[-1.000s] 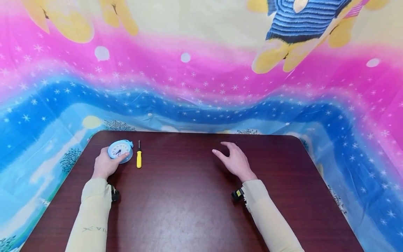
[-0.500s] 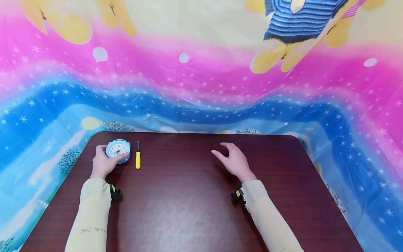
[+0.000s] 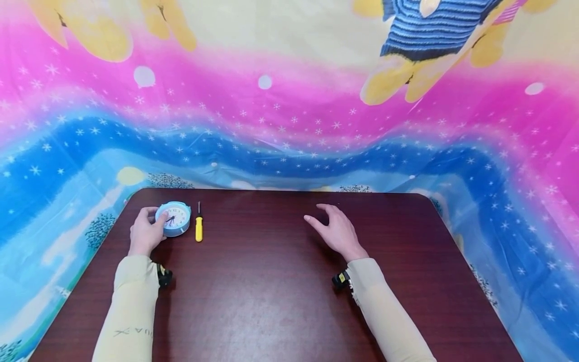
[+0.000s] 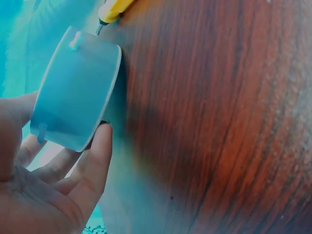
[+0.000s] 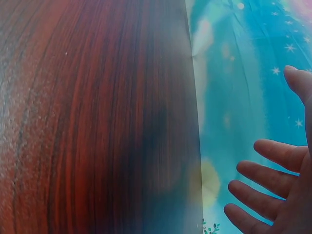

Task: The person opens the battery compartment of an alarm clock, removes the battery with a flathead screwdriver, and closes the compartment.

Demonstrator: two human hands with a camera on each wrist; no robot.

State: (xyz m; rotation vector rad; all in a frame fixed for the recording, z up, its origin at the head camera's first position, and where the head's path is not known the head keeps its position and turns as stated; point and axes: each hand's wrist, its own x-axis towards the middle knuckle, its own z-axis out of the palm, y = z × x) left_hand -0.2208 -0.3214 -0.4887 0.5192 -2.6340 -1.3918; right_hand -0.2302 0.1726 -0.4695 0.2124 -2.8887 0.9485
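Observation:
A light blue round alarm clock [image 3: 180, 221] with a white numbered face is at the far left of the table. My left hand [image 3: 147, 232] grips it from its left side, thumb over the left part of the face and fingers behind. In the left wrist view the clock's blue side wall [image 4: 75, 87] shows, held between thumb and fingers. Just right of the clock lies a screwdriver [image 3: 199, 229] with a yellow handle, its tip pointing to the back. My right hand [image 3: 339, 231] hovers over the right half of the table, fingers spread loosely with nothing in them.
The dark red-brown wooden table [image 3: 262, 281] has rounded far corners. A colourful printed cloth [image 3: 280, 115] hangs along its back and sides. Each wrist wears a small black camera, such as the right wrist camera [image 3: 341, 279].
The clock has turned in my left hand and shifted slightly right since half a second ago. My left thumb has moved from the face's lower right to its left side. The right hand stays put.

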